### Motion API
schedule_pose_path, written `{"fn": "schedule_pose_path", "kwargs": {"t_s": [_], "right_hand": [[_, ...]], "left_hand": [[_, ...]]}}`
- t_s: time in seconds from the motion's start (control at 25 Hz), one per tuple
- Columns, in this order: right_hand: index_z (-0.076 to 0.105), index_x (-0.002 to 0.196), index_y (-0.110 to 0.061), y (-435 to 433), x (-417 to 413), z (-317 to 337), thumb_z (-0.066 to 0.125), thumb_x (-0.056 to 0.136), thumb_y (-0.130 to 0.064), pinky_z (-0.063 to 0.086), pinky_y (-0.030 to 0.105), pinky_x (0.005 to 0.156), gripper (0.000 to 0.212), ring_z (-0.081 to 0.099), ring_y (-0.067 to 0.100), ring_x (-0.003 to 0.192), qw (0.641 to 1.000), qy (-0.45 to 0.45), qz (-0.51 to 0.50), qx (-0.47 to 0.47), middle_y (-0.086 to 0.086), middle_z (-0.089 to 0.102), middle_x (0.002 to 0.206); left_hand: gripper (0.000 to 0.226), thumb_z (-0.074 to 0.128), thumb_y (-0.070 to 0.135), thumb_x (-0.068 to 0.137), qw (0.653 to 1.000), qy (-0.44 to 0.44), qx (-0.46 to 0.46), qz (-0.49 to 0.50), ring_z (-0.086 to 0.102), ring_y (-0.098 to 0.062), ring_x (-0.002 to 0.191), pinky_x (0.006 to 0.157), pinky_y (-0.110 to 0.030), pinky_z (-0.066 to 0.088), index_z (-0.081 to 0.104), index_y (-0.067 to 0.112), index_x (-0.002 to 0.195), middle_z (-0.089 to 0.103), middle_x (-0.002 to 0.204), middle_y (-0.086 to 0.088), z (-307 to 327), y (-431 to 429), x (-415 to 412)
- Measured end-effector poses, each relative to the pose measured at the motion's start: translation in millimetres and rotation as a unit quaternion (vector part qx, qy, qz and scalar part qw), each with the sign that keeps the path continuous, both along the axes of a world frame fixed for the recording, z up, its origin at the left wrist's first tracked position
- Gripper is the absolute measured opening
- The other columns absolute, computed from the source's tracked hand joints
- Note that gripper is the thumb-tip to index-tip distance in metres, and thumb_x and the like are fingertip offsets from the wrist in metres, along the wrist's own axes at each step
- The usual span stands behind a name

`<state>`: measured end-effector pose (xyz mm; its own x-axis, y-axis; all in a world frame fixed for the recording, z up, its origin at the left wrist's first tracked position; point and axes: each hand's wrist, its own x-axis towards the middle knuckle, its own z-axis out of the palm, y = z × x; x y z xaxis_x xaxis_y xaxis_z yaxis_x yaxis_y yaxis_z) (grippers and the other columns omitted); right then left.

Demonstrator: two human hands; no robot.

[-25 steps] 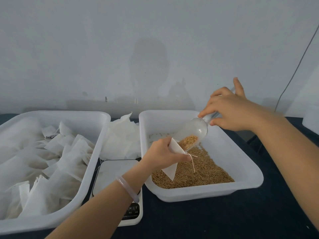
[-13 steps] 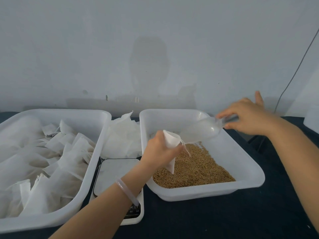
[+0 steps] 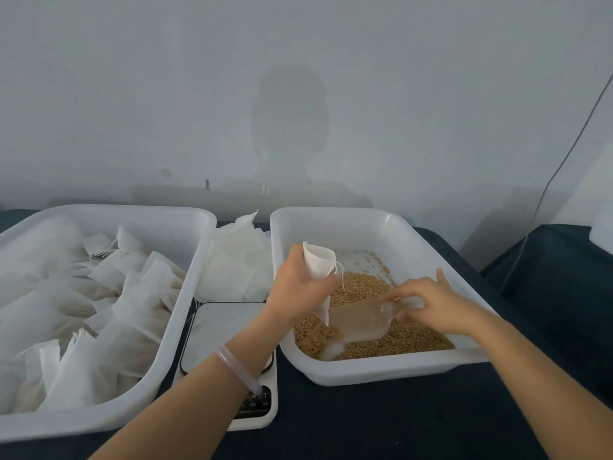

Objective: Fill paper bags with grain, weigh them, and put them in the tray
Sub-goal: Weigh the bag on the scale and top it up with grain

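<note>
Gripping paper bag (image 3: 320, 265) upright in left hand (image 3: 297, 288), right hand (image 3: 436, 307) holding clear scoop (image 3: 361, 322) in grain (image 3: 418, 340)

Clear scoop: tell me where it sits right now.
Head view, right side: the clear scoop is down in the grain of the right tray, its handle gripped by the right hand, just below the paper bag that the left hand holds.
</note>
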<state>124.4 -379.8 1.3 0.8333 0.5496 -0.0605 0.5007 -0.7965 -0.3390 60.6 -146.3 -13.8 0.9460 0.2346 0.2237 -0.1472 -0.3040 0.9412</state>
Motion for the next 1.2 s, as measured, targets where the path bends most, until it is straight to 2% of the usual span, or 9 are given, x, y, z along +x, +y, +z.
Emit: {"fn": "schedule_pose_path", "kwargs": {"t_s": [0.08, 0.16, 0.24, 0.32, 0.4, 0.52, 0.6, 0.96, 1.2], "right_hand": [[0.055, 0.098, -0.056, -14, 0, 14, 0.066, 0.084, -0.029, -0.014, 0.052, 0.113, 0.032, 0.045, 0.001, 0.122, 0.999, 0.021, -0.007, 0.028, -0.032, 0.054, 0.111], [0.056, 0.099, -0.053, -26, 0, 32, 0.068, 0.083, -0.027, 0.005, 0.055, 0.115, 0.032, 0.049, -0.005, 0.113, 0.998, 0.031, -0.016, 0.061, -0.033, 0.055, 0.109], [0.059, 0.100, -0.049, -32, 1, 54, 0.069, 0.082, -0.022, 0.025, 0.050, 0.112, 0.034, 0.051, -0.003, 0.110, 0.994, 0.020, -0.026, 0.100, -0.027, 0.059, 0.111], [0.061, 0.100, -0.049, -31, 1, 75, 0.069, 0.082, -0.020, 0.032, 0.045, 0.109, 0.035, 0.052, -0.001, 0.110, 0.991, 0.000, -0.031, 0.127, -0.026, 0.059, 0.112], [0.060, 0.098, -0.051, -24, 2, 92, 0.069, 0.082, -0.021, 0.024, 0.047, 0.113, 0.035, 0.051, 0.000, 0.111, 0.991, -0.045, -0.021, 0.121, -0.027, 0.059, 0.110], [0.054, 0.097, -0.056, -8, 2, 110, 0.066, 0.083, -0.030, -0.013, 0.045, 0.113, 0.032, 0.043, 0.006, 0.115, 0.987, -0.159, 0.007, 0.037, -0.022, 0.059, 0.105], [0.054, 0.100, -0.055, 2, 2, 120, 0.065, 0.085, -0.031, -0.021, 0.042, 0.109, 0.030, 0.035, 0.011, 0.121, 0.975, -0.222, 0.014, -0.015, -0.017, 0.057, 0.103], [0.061, 0.114, -0.043, 24, 1, 130, 0.064, 0.085, -0.029, -0.028, 0.041, 0.104, 0.032, 0.031, 0.012, 0.122, 0.933, -0.339, 0.050, -0.109, -0.018, 0.049, 0.099], [0.064, 0.109, -0.045, 15, 11, 114, 0.068, 0.083, -0.029, -0.027, 0.033, 0.104, 0.031, 0.032, 0.012, 0.118, 0.940, -0.336, 0.028, -0.060, -0.017, 0.055, 0.099]], "left_hand": [[0.042, 0.066, 0.033, 0.060, 0.999, -0.013, -0.038, -0.010, 0.064, -0.015, 0.080, 0.068, -0.029, 0.053, 0.047, 0.019, 0.096, 0.066, 0.091, -0.003, 0, 0, 0], [0.042, 0.065, 0.032, 0.061, 0.999, -0.018, -0.045, -0.008, 0.064, -0.016, 0.080, 0.068, -0.029, 0.052, 0.047, 0.018, 0.096, 0.066, 0.090, -0.004, -1, 1, 0], [0.041, 0.068, 0.033, 0.067, 1.000, -0.011, -0.014, -0.006, 0.063, -0.013, 0.078, 0.062, -0.023, 0.049, 0.046, 0.019, 0.098, 0.064, 0.088, 0.000, -2, 1, -1], [0.041, 0.069, 0.034, 0.072, 0.998, 0.010, 0.058, -0.007, 0.059, -0.007, 0.075, 0.055, -0.020, 0.044, 0.043, 0.021, 0.101, 0.059, 0.086, 0.006, -2, -2, -1], [0.042, 0.067, 0.037, 0.073, 0.992, 0.029, 0.125, -0.010, 0.057, -0.008, 0.077, 0.056, -0.023, 0.044, 0.041, 0.021, 0.102, 0.054, 0.087, 0.010, -2, -6, 0], [0.045, 0.067, 0.041, 0.072, 0.985, 0.040, 0.165, -0.013, 0.057, -0.014, 0.082, 0.060, -0.028, 0.045, 0.043, 0.020, 0.103, 0.053, 0.087, 0.012, -1, -8, -1], [0.045, 0.067, 0.043, 0.071, 0.984, 0.046, 0.171, -0.023, 0.057, -0.014, 0.080, 0.060, -0.028, 0.045, 0.043, 0.020, 0.102, 0.052, 0.086, 0.012, 0, -8, -2], [0.046, 0.063, 0.051, 0.072, 0.975, 0.067, 0.212, -0.025, 0.059, -0.008, 0.072, 0.055, -0.026, 0.047, 0.043, 0.021, 0.101, 0.057, 0.085, 0.010, 1, -10, -3], [0.043, 0.063, 0.045, 0.074, 0.981, 0.065, 0.182, -0.014, 0.059, -0.017, 0.080, 0.065, -0.033, 0.051, 0.042, 0.020, 0.102, 0.057, 0.089, 0.006, 0, -9, -3]]}}
